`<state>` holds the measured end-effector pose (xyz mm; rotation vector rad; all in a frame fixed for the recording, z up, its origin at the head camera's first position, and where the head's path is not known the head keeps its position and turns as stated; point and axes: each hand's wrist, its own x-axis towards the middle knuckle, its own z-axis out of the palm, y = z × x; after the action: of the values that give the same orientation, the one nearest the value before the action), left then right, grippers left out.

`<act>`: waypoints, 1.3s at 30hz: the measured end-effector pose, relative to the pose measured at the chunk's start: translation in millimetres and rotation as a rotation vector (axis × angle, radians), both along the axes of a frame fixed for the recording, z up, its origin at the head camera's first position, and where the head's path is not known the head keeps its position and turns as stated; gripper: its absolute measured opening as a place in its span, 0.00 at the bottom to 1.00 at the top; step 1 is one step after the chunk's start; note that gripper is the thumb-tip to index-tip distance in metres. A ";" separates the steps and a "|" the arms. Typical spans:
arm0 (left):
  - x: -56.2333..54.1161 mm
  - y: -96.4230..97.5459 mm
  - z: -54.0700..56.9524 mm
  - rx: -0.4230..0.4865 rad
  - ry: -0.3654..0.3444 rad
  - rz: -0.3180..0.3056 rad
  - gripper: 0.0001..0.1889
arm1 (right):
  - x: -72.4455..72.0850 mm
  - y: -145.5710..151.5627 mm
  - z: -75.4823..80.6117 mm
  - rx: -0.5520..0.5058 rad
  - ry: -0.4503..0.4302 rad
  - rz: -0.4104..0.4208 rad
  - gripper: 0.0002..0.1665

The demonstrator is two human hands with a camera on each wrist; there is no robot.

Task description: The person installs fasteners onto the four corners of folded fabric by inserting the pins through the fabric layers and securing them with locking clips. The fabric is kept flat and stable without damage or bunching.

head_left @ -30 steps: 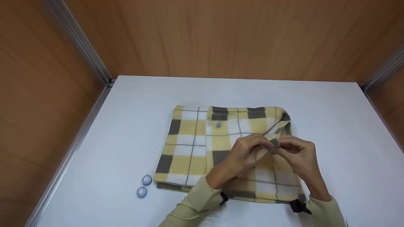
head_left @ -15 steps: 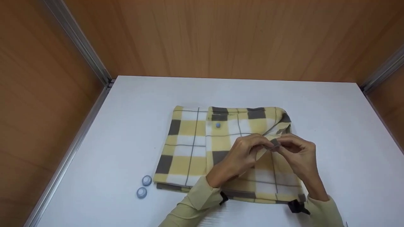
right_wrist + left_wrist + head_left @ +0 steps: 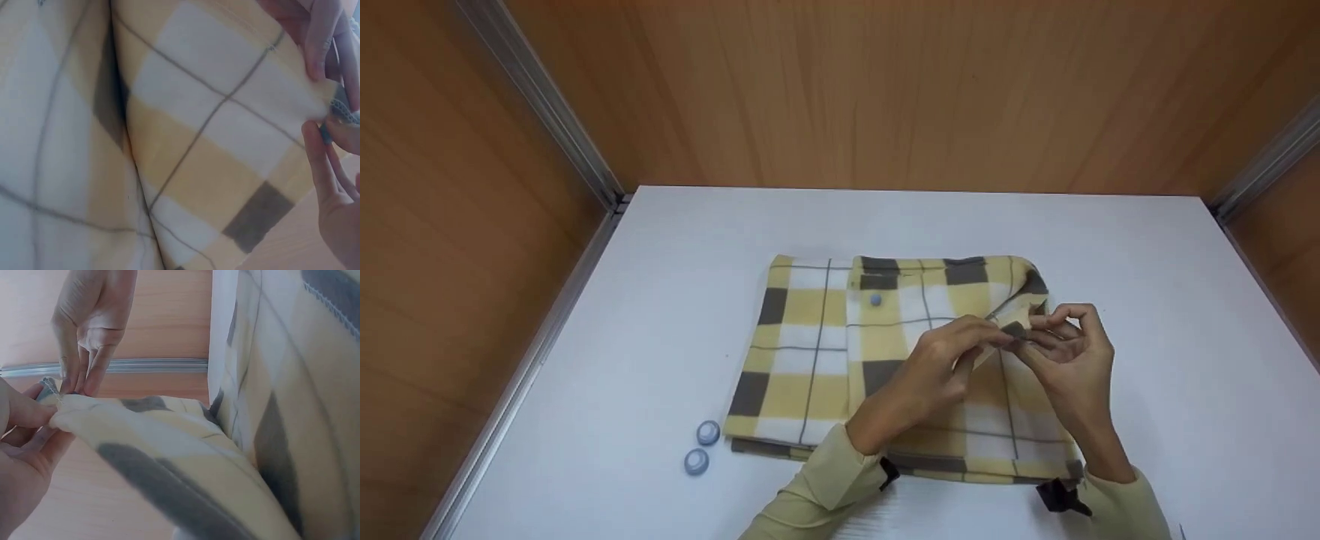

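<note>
A folded yellow, white and grey plaid blanket [image 3: 795, 382] lies on the white table. Near its upper right, one corner [image 3: 1014, 328] is lifted between the two hands. My left hand [image 3: 937, 364] pinches this corner from the left. From the right, my right hand [image 3: 1072, 356] holds the corner at its tip, with the forefinger raised off it. The left wrist view shows stitching along the corner's edge. A tiny blue piece [image 3: 325, 134] shows between fingers in the right wrist view; its kind is unclear. On the blanket's top layer sits a small blue knob [image 3: 876, 300].
Two round blue-grey caps [image 3: 708, 433] lie left of the blanket's lower left corner. Wooden panels [image 3: 855, 90] with metal rails [image 3: 562, 105] stand around the white table [image 3: 622, 337]. Black straps [image 3: 1061, 496] hang at the sleeves.
My right hand's fingers have spread and the forefinger has lifted away from the corner. My left hand keeps its pinch almost in place. The head view has shifted slightly.
</note>
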<state>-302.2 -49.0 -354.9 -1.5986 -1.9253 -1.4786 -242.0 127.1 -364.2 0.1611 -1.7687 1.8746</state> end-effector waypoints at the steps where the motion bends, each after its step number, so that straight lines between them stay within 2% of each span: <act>1: 0.9 -0.8 0.2 -0.011 0.009 0.006 0.16 | 0.5 -1.6 -0.3 -0.006 -0.008 -0.014 0.24; 4: 3.4 -2.6 0.9 -0.035 0.023 0.012 0.17 | 0.9 -4.6 -2.3 -0.021 -0.017 -0.035 0.25; 8: 5.6 -3.2 0.6 -0.030 0.013 -0.002 0.18 | 1.0 -6.2 -4.8 -0.088 0.013 0.007 0.26; 11: 7.5 -3.4 -0.5 -0.016 0.014 -0.003 0.17 | 1.9 -7.4 -6.1 -0.125 0.021 0.029 0.24; 14: 10.1 -4.7 -0.8 -0.023 0.018 0.005 0.16 | 3.5 -8.5 -6.9 -0.100 0.009 0.018 0.17; 17: 14.0 -7.6 0.3 -0.075 0.023 0.029 0.17 | 5.4 -8.8 -6.9 -0.077 0.024 0.031 0.12; 21: 19.5 -10.6 3.5 -0.167 0.048 0.068 0.19 | 7.2 -7.4 -6.3 -0.071 0.047 0.056 0.12; 25: 23.7 -12.8 7.0 -0.186 0.050 0.056 0.19 | 5.9 -5.8 -6.5 -0.056 0.076 0.070 0.10; 28: 26.9 -17.9 8.9 -0.163 0.045 0.049 0.19 | 4.1 -5.5 -7.0 -0.039 0.091 0.086 0.10; 31: 31.5 -30.1 12.7 -0.175 0.065 0.113 0.16 | 3.6 -6.3 -5.9 -0.026 0.065 0.087 0.11; 34: 35.4 -46.5 18.4 -0.194 0.073 0.215 0.13 | 3.5 -7.3 -2.1 -0.023 0.040 0.083 0.12; 36: 36.8 -56.9 21.9 -0.201 0.063 0.276 0.12 | 3.4 -7.4 0.1 -0.032 0.038 0.079 0.12; 39: 37.3 -69.2 24.0 -0.189 0.025 0.330 0.12 | 3.6 -6.9 1.6 -0.047 0.063 0.086 0.12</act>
<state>-264.9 -118.2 -330.9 -1.2771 -2.2396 -1.1699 -238.4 120.1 -362.6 0.2799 -1.6988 1.9478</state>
